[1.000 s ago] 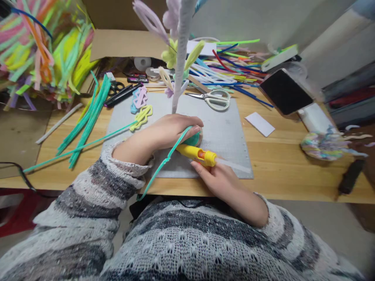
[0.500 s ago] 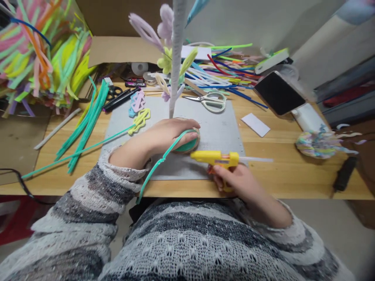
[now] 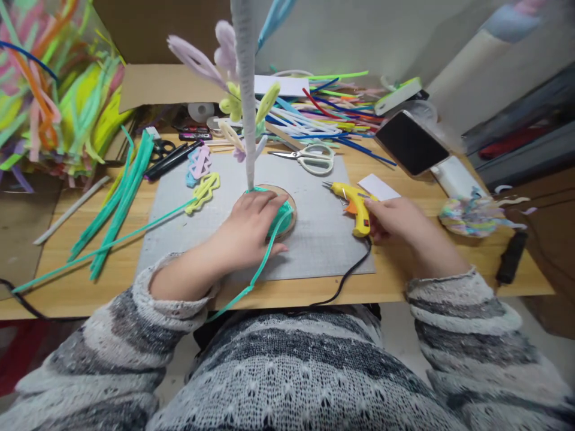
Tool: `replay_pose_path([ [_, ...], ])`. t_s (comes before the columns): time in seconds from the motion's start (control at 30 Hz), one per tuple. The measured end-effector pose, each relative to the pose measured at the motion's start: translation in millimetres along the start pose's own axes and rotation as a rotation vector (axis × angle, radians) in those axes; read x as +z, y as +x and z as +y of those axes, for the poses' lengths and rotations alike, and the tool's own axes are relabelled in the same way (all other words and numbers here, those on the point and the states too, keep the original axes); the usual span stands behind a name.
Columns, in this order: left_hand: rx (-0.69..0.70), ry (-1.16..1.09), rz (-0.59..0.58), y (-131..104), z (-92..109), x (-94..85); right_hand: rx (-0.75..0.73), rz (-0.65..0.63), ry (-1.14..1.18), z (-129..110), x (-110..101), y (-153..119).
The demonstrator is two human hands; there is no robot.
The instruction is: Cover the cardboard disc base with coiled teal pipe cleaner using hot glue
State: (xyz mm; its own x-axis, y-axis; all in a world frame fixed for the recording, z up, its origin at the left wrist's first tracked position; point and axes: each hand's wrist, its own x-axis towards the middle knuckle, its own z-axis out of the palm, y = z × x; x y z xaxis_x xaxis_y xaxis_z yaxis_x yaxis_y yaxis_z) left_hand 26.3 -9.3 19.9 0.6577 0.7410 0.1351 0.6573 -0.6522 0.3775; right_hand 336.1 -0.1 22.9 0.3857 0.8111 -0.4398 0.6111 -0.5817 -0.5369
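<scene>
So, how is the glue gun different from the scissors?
The glue gun has a bright yellow body, while the scissors have pale handles and metal blades. The right hand grips the glue gun; no hand touches the scissors. A black cord trails from the glue gun's handle, but the scissors have none. Both have their tips toward the left of the picture.
</scene>
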Motion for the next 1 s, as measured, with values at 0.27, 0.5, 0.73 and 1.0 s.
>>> replay_pose_path([
  [0.27, -0.356, -0.412, 0.379, -28, -10, 3.6, -0.550, -0.217, 0.524, -46, 60, -30],
  [0.5, -0.761, -1.067, 0.470, -38, -15, 26.1, -0.355, -0.514, 0.845, -58, 92, -35],
  [0.73, -0.646, -0.903, 0.221, -13, -34, -4.1, -0.480, -0.611, 0.616, -32, 84, -57],
  [1.0, -0.292, -0.326, 0.118, -25, -5, -23.5, -1.198, -0.074, 0.063, -27, 84, -62],
])
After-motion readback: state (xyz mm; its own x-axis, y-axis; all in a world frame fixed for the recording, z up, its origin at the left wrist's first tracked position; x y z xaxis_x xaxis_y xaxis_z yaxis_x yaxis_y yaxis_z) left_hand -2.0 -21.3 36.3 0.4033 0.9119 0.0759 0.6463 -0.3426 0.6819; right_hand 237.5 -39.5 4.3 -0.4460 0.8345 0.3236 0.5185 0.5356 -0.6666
